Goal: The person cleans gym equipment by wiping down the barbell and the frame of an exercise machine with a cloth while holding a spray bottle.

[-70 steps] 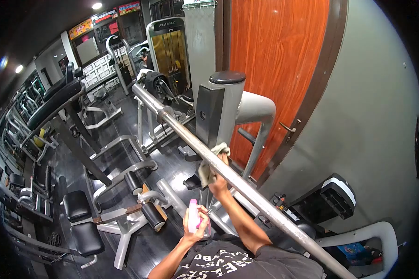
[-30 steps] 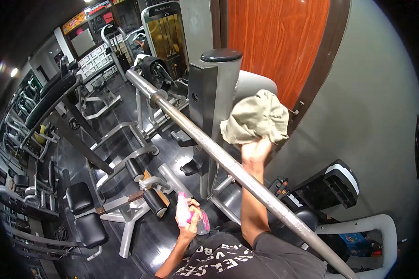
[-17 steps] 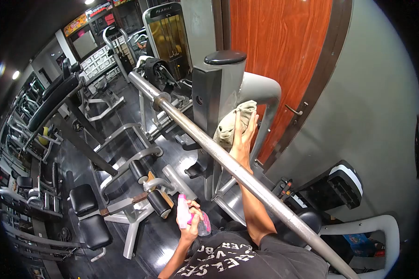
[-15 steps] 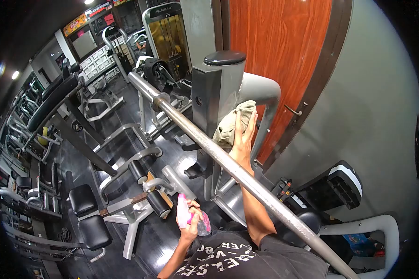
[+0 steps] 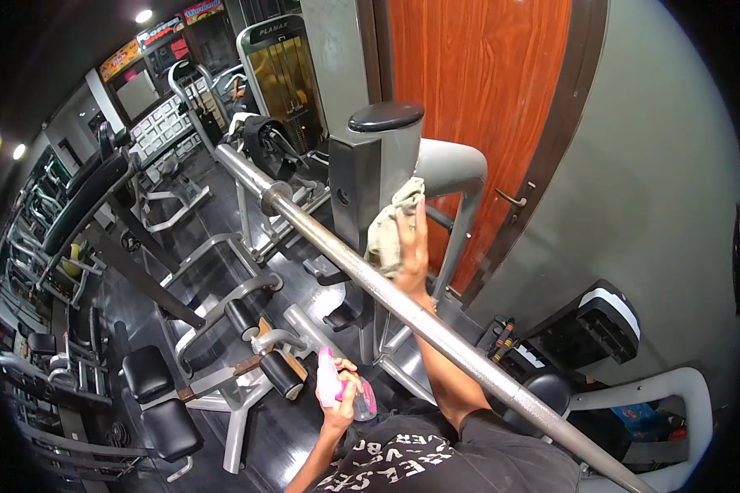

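My right hand [image 5: 413,259] presses a pale green cloth [image 5: 388,234] against the side of the grey machine post [image 5: 399,156], under its black cap. The fingers lie stretched over the cloth, and the forearm passes beneath the long metal bar [image 5: 370,279]. Lower down, in front of the dark shirt, my left hand [image 5: 341,403] is wrapped round a spray bottle [image 5: 330,380] with a white and pink head and a clear body. The bar slants from upper left to lower right, between the camera and the post.
Behind the post is an orange-brown wooden door [image 5: 477,74] with a handle. A padded leg machine [image 5: 279,374] stands at the lower left. A black step platform [image 5: 588,329] leans on the grey wall at right. More gym machines fill the left side.
Compared with half a second ago, my right hand and the cloth have shifted slightly left along the post. The view has tilted a little. My left hand still grips the bottle.
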A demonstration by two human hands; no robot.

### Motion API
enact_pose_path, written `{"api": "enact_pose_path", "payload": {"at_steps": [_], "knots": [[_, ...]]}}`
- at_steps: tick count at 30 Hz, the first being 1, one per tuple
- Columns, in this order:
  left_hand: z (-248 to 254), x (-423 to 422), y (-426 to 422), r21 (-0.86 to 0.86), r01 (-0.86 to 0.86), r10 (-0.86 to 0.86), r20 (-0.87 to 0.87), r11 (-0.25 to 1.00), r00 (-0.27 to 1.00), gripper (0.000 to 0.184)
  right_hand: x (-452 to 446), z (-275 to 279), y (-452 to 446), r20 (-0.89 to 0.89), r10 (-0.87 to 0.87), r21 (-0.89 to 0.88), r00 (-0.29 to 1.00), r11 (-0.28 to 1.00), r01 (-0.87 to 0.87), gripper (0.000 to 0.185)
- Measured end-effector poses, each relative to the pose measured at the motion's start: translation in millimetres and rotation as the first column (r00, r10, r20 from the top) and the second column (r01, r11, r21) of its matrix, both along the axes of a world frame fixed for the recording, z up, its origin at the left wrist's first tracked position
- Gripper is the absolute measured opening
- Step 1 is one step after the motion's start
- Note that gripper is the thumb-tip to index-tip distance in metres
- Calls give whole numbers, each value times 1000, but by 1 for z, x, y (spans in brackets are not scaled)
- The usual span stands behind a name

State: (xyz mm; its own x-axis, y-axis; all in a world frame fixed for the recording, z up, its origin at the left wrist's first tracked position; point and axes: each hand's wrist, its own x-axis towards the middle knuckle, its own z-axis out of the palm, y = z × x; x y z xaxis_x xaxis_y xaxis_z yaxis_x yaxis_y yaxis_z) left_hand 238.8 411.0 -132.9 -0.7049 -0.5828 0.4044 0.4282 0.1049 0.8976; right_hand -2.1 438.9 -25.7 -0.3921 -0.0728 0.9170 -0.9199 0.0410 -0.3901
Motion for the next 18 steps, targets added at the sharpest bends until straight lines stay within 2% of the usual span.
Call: {"api": "enact_pose_path", "payload": {"at_steps": [2,4,8,9,11,13,14,15,16,18], "knots": [[3,-1,1,29,11,-11,-19,1000,1000,46,-2,-19,-14,-52,-24,-68,998,997,21,62],[5,-3,2,63,18,-16,-41,998,999,46,3,-42,-16,-45,-73,-24,996,997,72,48],[5,-8,-2,82,40,-38,-25,996,999,47,36,-130,0,148,6,91,989,996,-20,43],[6,-11,-2,78,55,-52,-38,995,998,47,45,-131,13,215,114,149,970,978,-148,43],[12,-15,-2,73,91,-87,-55,993,995,46,50,-130,35,287,211,196,934,942,-274,43],[16,-16,0,69,100,-98,-39,993,994,46,44,-136,44,432,273,172,860,911,-376,47],[18,-18,1,71,107,-106,-21,992,994,45,33,-145,38,466,474,-130,747,872,-472,49],[16,-19,0,51,106,-105,-27,993,994,45,24,-122,38,327,319,-41,890,945,-323,50],[15,-20,1,47,108,-107,-33,993,994,45,14,-99,38,179,120,6,976,992,-123,56],[15,-21,4,100,123,-117,-64,987,991,46,-1,-49,21,92,272,-373,958,901,-220,52]]}}
